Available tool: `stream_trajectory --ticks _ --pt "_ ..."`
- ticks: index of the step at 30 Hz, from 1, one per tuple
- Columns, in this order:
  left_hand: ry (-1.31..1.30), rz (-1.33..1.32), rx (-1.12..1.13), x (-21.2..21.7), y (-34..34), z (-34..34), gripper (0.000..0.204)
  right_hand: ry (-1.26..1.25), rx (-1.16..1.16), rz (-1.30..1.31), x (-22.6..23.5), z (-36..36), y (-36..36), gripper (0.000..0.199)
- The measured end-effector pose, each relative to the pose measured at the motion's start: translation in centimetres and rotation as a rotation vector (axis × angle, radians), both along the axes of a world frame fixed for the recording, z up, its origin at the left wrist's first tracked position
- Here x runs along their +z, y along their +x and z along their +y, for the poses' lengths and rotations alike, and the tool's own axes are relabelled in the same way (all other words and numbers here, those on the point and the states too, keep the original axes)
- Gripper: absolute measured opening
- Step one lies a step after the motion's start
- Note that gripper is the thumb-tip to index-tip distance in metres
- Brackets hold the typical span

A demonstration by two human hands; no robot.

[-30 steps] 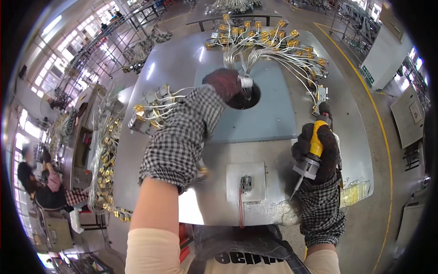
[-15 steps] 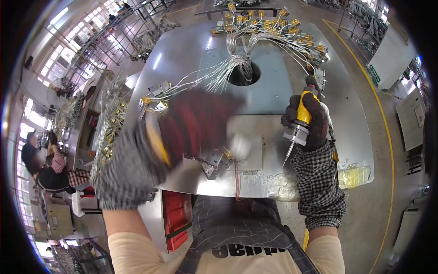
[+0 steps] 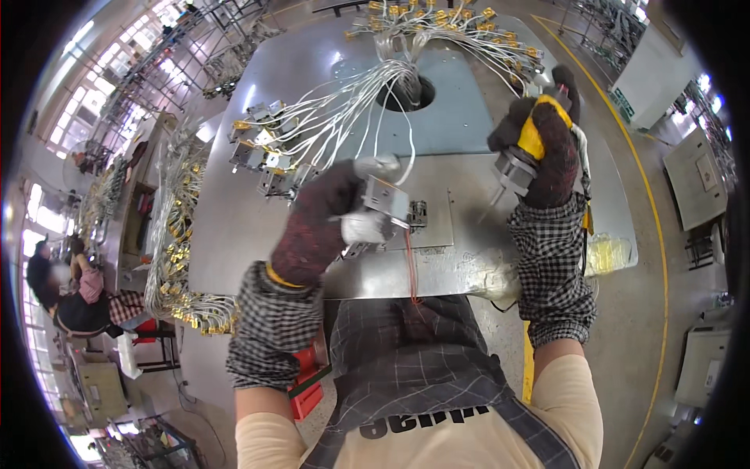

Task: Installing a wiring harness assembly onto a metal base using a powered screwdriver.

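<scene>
My left hand has come back from the far side of the bench. A second ago it was stretched out to the round hole, where the white wires come up. Now it is near me, just left of the small square plate in the middle of the bench. Its fingers are closed around a small grey metal block, and one white wire runs from this block back toward the hole. So I judge that I have picked one piece from the far bundle and brought it to the place where I work on it.

My right hand has moved only a little. It is wrapped tight around the yellow and grey power screwdriver, which is held tilted, with the tip pointing down and left toward the plate. The tip is near the block but it does not touch it yet, as far as I can see.

Other blocks with brass ends lie on the left part of the bench, still on their wires, and more of them are at the far edge. A thin red wire hangs from the plate over the near edge of the bench, toward my apron.

I think the block must first sit well on the plate before the screwdriver can do something.
</scene>
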State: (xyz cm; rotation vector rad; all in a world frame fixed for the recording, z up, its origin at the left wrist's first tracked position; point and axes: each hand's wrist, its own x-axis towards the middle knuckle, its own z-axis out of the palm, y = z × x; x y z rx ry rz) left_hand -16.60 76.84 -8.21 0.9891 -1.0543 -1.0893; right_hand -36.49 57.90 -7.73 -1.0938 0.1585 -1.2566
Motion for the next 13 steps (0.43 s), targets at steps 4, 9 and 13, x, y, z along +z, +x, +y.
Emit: stream_trajectory --ticks 4,9,13 --pt "0.051 -0.594 0.049 -3.6 -0.2 -3.0 0.061 -0.299 -0.087 0.042 2.8 0.5 2.1 0.064" --pt "-0.029 -1.120 0.216 -4.0 -0.1 -4.9 0.063 -0.252 -0.078 -0.023 2.2 1.8 4.1 0.065" --pt "0.044 -1.276 0.171 -2.3 -1.4 -5.2 0.060 -0.424 -0.056 -0.147 0.9 1.8 4.3 0.073"
